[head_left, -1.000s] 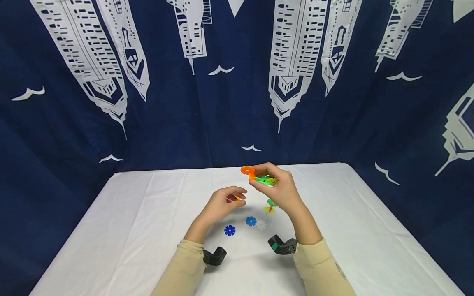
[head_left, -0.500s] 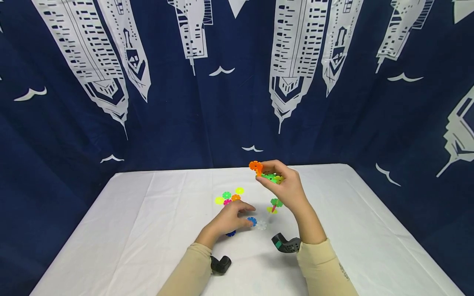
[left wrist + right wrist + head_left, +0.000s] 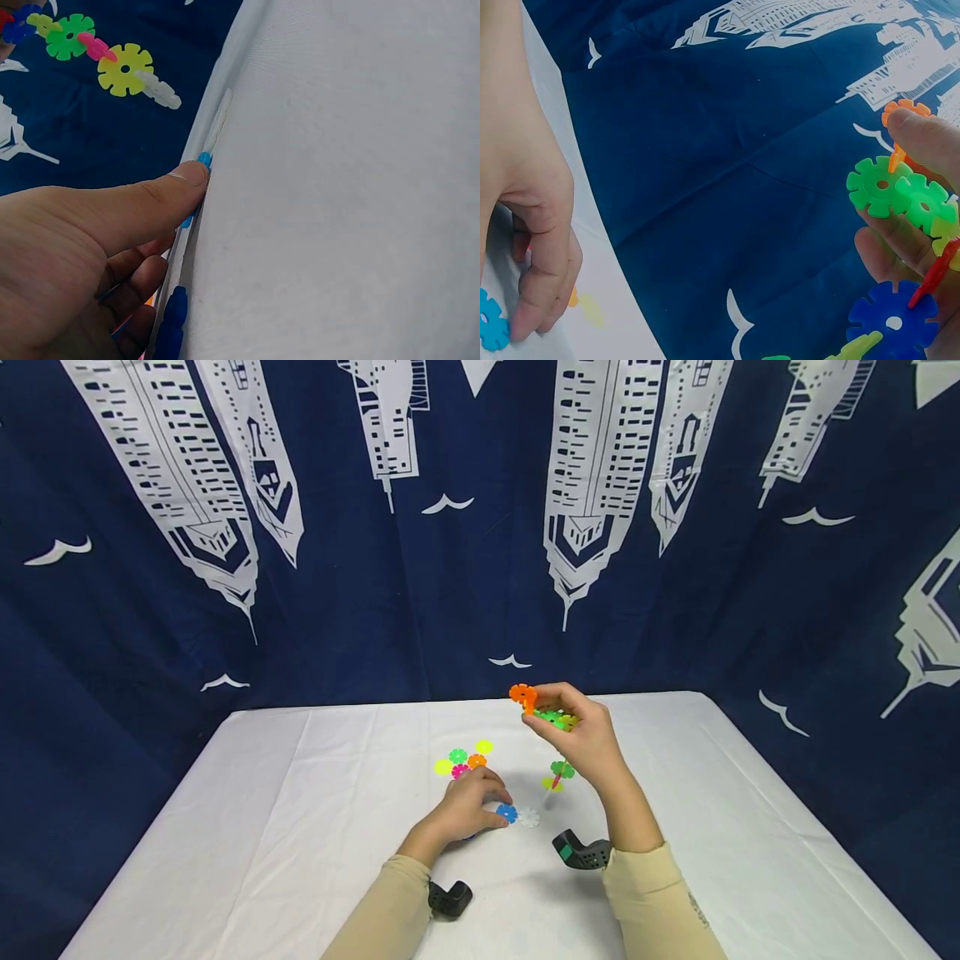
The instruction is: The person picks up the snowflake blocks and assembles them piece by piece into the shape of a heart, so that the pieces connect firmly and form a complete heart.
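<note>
My right hand (image 3: 577, 731) is raised above the table and pinches a chain of interlocking plastic snowflake discs (image 3: 881, 186). Orange and green discs sit at the fingers; blue, yellow, green, pink and white ones hang lower (image 3: 126, 70). Down at the table, my left hand (image 3: 467, 806) has thumb and fingers at the edges of a light blue snowflake disc (image 3: 507, 813), seemingly pinching it. Beside that lies a white snowflake disc (image 3: 529, 817). A dark blue snowflake disc (image 3: 171, 324) is mostly hidden by the left hand in the head view.
Several loose discs, among them a green one (image 3: 458, 756), an orange one (image 3: 477, 762) and a pink one (image 3: 460, 772), lie beyond my left hand. A white cloth (image 3: 300, 827) covers the table. A dark blue printed curtain (image 3: 465, 585) hangs behind it.
My left hand has come from the loose coloured discs toward me and to the right, onto the light blue disc, which has shifted slightly. My right hand has moved a little right with the chain.
</note>
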`<state>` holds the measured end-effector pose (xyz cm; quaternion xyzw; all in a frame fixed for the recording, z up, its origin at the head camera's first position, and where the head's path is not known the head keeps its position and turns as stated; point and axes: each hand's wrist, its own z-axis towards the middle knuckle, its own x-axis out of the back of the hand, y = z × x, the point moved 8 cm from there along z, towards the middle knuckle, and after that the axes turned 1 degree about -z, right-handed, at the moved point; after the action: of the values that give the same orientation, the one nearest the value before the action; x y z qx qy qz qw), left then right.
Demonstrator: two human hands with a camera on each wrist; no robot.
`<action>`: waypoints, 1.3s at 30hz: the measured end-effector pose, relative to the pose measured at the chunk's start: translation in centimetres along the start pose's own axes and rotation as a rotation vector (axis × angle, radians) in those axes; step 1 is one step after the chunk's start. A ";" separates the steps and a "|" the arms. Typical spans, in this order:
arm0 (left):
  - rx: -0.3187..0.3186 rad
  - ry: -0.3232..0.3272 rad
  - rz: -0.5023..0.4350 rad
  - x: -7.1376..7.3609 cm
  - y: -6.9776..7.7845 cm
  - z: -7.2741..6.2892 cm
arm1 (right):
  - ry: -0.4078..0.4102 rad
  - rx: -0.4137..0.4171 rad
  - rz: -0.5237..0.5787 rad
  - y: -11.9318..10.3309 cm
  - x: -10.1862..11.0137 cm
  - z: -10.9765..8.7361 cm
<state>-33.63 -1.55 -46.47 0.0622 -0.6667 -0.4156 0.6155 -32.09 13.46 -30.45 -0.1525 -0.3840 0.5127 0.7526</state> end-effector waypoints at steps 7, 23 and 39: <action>0.000 0.014 -0.083 0.2 -0.3 0.1 | -0.023 -0.010 -0.001 0.3 -0.4 -0.1; 0.053 0.099 -0.340 3.3 -1.0 0.1 | -0.037 -0.020 -0.009 0.1 -0.7 -0.1; -0.010 0.349 -0.656 9.5 2.0 -1.4 | -0.078 0.033 -0.010 -0.8 -1.9 -0.1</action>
<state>-33.79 -6.52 -38.05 0.3396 -0.4943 -0.5773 0.5542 -31.82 11.48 -30.86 -0.1180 -0.4051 0.5210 0.7420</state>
